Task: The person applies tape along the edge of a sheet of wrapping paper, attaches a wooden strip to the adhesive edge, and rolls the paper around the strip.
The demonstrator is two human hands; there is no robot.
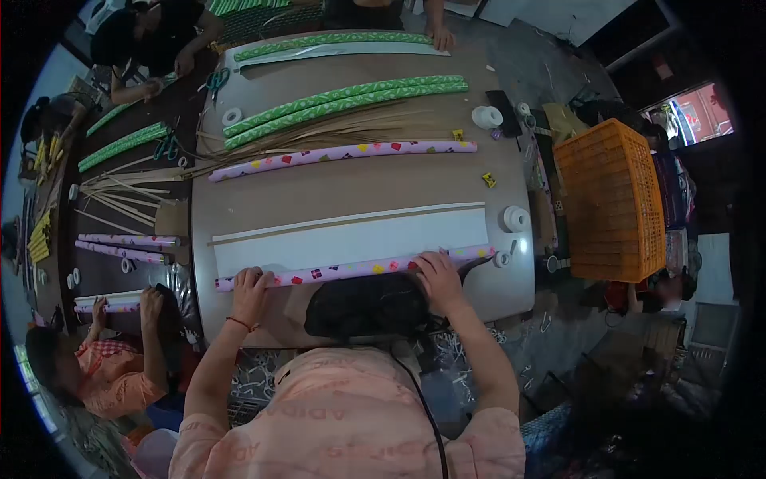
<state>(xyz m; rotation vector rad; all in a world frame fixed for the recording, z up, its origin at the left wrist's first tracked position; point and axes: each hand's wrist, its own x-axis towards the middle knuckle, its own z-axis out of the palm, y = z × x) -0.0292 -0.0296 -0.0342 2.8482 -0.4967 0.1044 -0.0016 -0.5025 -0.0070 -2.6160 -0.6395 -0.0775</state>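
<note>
A roll of lilac wrapping paper [351, 271] with a small coloured pattern lies across the near part of the table, and its white sheet [351, 238] is spread flat beyond it. Near the sheet's far edge runs a long thin brown strip [343, 223]. My left hand [253, 291] curls its fingers over the roll's left part. Toward the other end, my right hand [438, 279] bends over the roll, fingers on top of it. A black bag [367, 308] sits at the table's near edge between my forearms.
Farther back lie another lilac roll [343, 160], brown strips [343, 134] and green rolls [343, 104]. Tape rolls [515, 218] stand at the right edge. An orange crate [606, 203] is beyond it. Other people work at the left [120, 375] and far side [443, 36].
</note>
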